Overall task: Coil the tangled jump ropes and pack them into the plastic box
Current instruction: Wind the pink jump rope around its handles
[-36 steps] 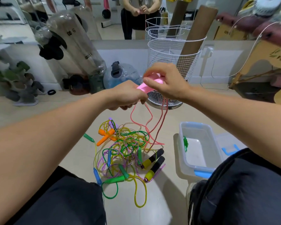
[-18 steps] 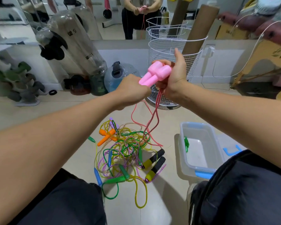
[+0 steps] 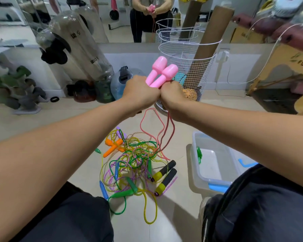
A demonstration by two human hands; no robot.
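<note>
Two pink handles (image 3: 162,72) stick up side by side above both fists, their round caps tilted up and to the right. The left hand (image 3: 140,92) and right hand (image 3: 171,96) are pressed knuckle to knuckle, fingers curled round the lower ends of the handles. From under the hands the pink cord (image 3: 166,130) hangs in loops down to the floor, where its far end meets the tangled pile of ropes (image 3: 135,159). That pile lies on the pale floor between the person's knees and holds green, yellow and purple cords, orange handles (image 3: 112,146), blue handles (image 3: 103,189), a green handle (image 3: 124,193) and two yellow-and-black handles (image 3: 164,177).

Right of the pile, just beside it, stands the clear plastic box (image 3: 215,182) with blue latches; inside, a small green piece (image 3: 198,154) sits against the left wall over a white base. Its lid (image 3: 247,163) lies behind the box, partly hidden by the right arm.

Behind the hands a white wire basket (image 3: 205,70) holds a tall cardboard tube (image 3: 210,41) and something orange (image 3: 190,94) at the bottom, seen through the mesh
</note>
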